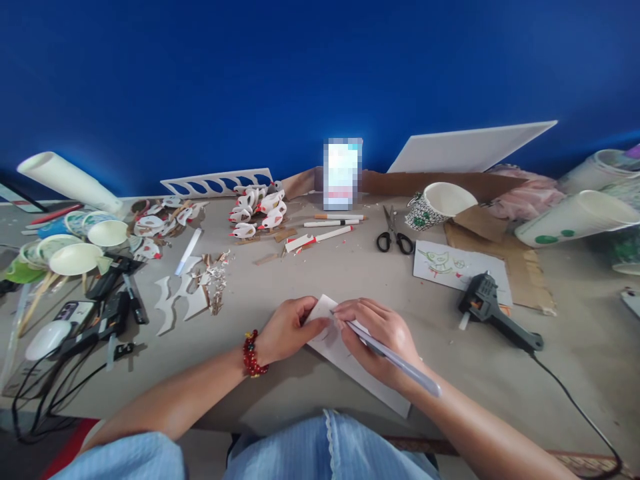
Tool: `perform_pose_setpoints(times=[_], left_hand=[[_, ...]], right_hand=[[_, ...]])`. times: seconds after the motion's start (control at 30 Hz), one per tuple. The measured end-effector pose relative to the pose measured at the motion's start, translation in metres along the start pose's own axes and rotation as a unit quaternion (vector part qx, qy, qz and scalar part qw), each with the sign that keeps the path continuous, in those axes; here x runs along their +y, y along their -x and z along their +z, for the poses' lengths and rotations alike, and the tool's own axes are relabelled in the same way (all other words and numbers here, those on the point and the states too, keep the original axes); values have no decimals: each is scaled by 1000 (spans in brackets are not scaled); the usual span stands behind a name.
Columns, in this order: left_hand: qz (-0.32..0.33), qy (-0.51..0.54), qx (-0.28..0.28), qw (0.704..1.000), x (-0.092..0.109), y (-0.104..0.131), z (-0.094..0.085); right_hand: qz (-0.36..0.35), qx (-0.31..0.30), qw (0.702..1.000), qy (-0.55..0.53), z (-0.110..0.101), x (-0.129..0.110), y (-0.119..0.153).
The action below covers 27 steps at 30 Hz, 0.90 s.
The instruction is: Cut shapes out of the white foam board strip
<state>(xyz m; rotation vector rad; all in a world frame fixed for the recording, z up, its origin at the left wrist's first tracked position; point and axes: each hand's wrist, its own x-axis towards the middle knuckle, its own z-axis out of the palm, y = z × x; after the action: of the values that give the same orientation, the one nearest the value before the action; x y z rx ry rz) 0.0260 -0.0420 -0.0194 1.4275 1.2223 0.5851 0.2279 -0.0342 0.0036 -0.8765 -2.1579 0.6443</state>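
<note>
A long white board strip lies slantwise at the table's front, with faint marks on it. My left hand grips its upper left edge, thumb on top and fingers curled around the side; a red bead bracelet circles that wrist. My right hand is closed around a slim, pale lavender, pen-shaped tool. Its tip points at the strip near my left thumb; whether it is a pen or a knife I cannot tell. Fingers of the right hand rest on the strip and cover part of it.
Behind my hands lie pens, scissors and several white bird cut-outs. On the right are a corded glue gun, a bird drawing and paper cups. White offcuts, scraps and cables lie left. A lit phone stands at the back.
</note>
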Motion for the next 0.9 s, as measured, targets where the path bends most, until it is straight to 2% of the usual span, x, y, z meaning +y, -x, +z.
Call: perform_pose_setpoints(times=[0.17,0.3,0.4,0.67,0.9], left_hand=[[-3,12,0,1000,-2,0,0],[-16,51,5,999,-1,-1,-1],[-13,93,-11,996,1,-1,-2],[-3,98,-14,995,3,0,-1],[-7,98,-3,995,3,0,0]], right_hand=[[-8,6,1000,2,0,-1,-2],[-23,48,998,-24,-8,-4,-1],[-2,74,996,-42,-11,-3,0],[21,54,995,-75,1,6,3],[9,50,997,-60,0,2,0]])
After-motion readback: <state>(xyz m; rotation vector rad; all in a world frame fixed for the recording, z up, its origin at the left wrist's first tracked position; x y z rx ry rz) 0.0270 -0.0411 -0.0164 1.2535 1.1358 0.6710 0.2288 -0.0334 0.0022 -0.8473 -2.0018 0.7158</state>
